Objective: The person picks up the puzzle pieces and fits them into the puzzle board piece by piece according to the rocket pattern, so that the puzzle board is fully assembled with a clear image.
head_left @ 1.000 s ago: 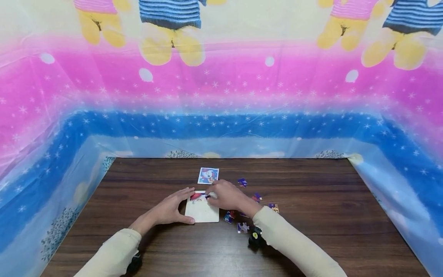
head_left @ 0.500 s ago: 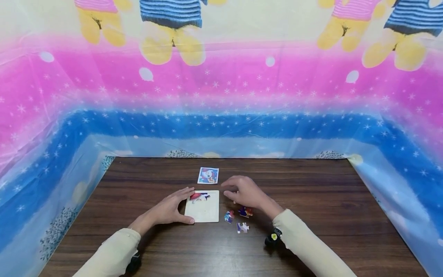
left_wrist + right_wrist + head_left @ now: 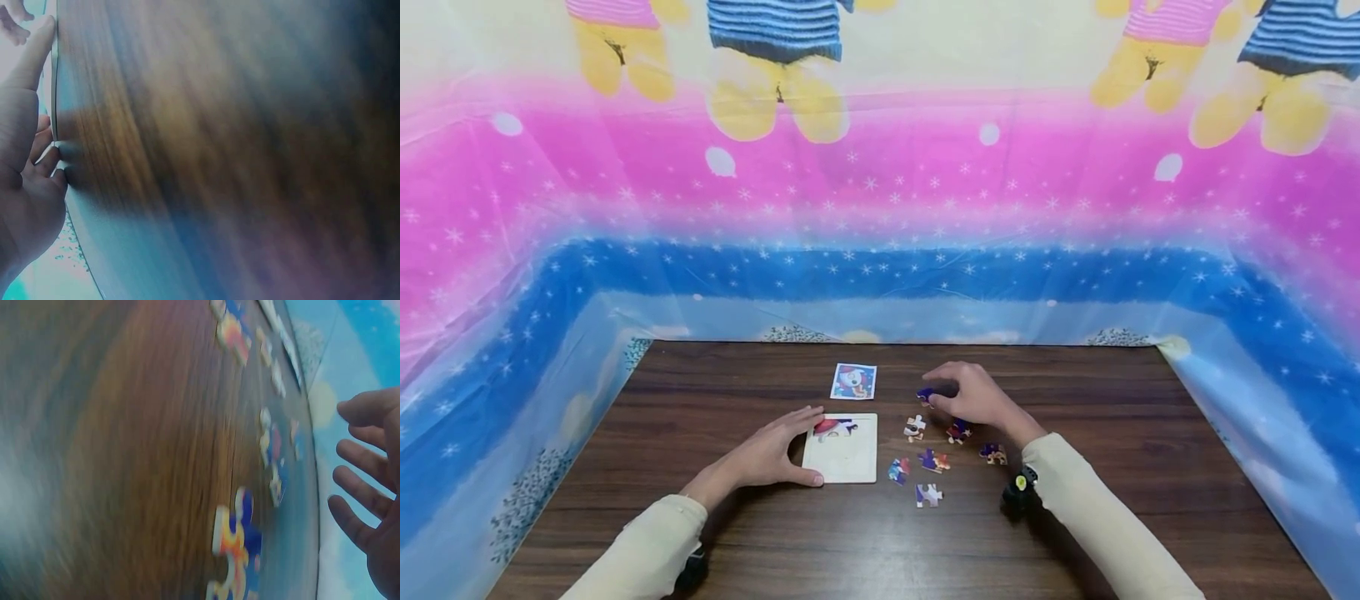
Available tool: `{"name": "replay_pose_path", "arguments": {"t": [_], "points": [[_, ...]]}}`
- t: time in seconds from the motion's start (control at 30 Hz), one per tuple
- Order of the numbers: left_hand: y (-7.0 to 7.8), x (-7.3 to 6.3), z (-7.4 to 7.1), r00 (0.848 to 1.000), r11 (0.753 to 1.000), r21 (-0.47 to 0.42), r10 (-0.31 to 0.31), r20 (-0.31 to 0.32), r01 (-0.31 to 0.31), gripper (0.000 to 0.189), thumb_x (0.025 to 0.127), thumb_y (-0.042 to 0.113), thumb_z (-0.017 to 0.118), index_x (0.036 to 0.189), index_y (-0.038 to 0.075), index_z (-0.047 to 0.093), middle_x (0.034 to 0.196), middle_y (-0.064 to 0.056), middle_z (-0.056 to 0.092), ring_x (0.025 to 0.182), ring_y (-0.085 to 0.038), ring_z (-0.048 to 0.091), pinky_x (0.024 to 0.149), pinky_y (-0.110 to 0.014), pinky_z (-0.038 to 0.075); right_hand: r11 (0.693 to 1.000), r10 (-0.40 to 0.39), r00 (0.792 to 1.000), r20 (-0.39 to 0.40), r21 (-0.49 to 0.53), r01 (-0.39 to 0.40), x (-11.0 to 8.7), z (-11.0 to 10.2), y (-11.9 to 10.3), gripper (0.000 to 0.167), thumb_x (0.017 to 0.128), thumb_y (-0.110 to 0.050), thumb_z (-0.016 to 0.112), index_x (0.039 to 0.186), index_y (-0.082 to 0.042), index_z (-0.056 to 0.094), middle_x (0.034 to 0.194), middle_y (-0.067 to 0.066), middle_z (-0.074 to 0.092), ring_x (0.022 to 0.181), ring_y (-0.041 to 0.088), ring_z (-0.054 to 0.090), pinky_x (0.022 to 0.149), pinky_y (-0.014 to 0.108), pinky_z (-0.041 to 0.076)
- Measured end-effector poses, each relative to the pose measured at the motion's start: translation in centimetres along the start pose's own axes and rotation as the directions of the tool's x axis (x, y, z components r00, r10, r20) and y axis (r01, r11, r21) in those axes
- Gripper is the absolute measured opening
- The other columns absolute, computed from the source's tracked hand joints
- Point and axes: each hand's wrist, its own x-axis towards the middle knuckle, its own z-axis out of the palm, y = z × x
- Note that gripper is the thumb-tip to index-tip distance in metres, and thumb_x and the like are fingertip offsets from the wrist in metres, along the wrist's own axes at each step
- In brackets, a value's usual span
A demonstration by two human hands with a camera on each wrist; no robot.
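Note:
A pale square puzzle tray (image 3: pixel 842 460) lies on the table, with a red, white and purple joined part (image 3: pixel 835 428) along its upper left. My left hand (image 3: pixel 760 452) holds the tray's left side, thumb at the near corner and fingers at the far corner. In the left wrist view the left hand (image 3: pixel 31 169) is at the tray's edge. My right hand (image 3: pixel 976 396) is over a purple jigsaw piece (image 3: pixel 924 396), its thumb and fingers apart around it. The right wrist view shows the right hand (image 3: pixel 375 469) with spread, slightly bent fingers and nothing between them.
A small picture card (image 3: pixel 853 382) lies beyond the tray. Several loose jigsaw pieces lie right of the tray, among them a white one (image 3: pixel 914 428), a purple-orange one (image 3: pixel 935 460) and a yellow-purple one (image 3: pixel 993 454). A printed cloth (image 3: pixel 925 275) surrounds the table.
My right hand has left the tray and moved right, then farther back to the purple piece, uncovering other loose pieces. The left hand has stayed at the tray.

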Motion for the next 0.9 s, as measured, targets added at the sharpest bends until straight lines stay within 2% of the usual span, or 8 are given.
{"name": "replay_pose_path", "arguments": {"t": [0.3,0.5,0.63,0.77,0.9], "points": [[0.1,0.0,0.1,1.0,1.0,-0.007,0.004,0.0,-0.004,0.103,0.079,0.058,0.083,0.157,0.005,0.041,0.164,-0.011,0.036,0.153,-0.035,0.027,0.117,-0.061,0.03,0.999,-0.017,0.999,0.039,-0.036,0.019,0.3,0.0,1.7,0.04,0.087,-0.012,0.072,0.127,-0.01,0.073,0.128,0.009,0.07,0.121,0.031,0.063,0.102,0.052,0.05],[0.1,-0.1,0.1,1.0,1.0,0.003,-0.006,0.004,0.006,0.103,0.079,0.058,0.083,0.157,0.007,0.041,0.164,-0.01,0.035,0.154,-0.033,0.027,0.118,-0.06,0.03,0.991,0.007,0.993,0.115,-0.13,0.008,0.5,0.3,2.0,0.043,0.093,-0.018,0.071,0.136,-0.014,0.068,0.135,0.011,0.064,0.125,0.033,0.059,0.104,0.056,0.046],[0.1,0.0,0.1,1.0,1.0,-0.001,-0.006,0.002,0.006,0.103,0.079,0.059,0.083,0.157,0.007,0.041,0.165,-0.01,0.035,0.153,-0.034,0.027,0.117,-0.06,0.031,0.984,0.019,0.988,0.153,-0.178,0.009,0.7,0.5,1.9,0.038,0.097,-0.022,0.069,0.134,-0.017,0.069,0.137,0.011,0.061,0.128,0.034,0.054,0.107,0.056,0.044],[0.0,0.0,0.0,1.0,1.0,0.0,-0.009,0.002,0.009,0.103,0.079,0.06,0.082,0.157,0.007,0.04,0.165,-0.011,0.035,0.153,-0.034,0.027,0.117,-0.06,0.031,0.983,0.023,0.986,0.167,-0.184,0.009,0.8,0.5,1.7,0.032,0.098,-0.022,0.069,0.13,-0.017,0.072,0.137,0.011,0.06,0.128,0.034,0.053,0.107,0.056,0.043],[0.1,-0.1,0.0,1.0,1.0,0.003,-0.015,0.001,0.015,0.103,0.079,0.059,0.082,0.157,0.008,0.04,0.165,-0.01,0.034,0.154,-0.033,0.027,0.117,-0.06,0.031,0.984,0.031,0.987,0.161,-0.181,-0.002,0.8,0.6,1.7,0.033,0.098,-0.023,0.069,0.131,-0.016,0.071,0.137,0.011,0.06,0.128,0.033,0.053,0.107,0.056,0.044]]}}
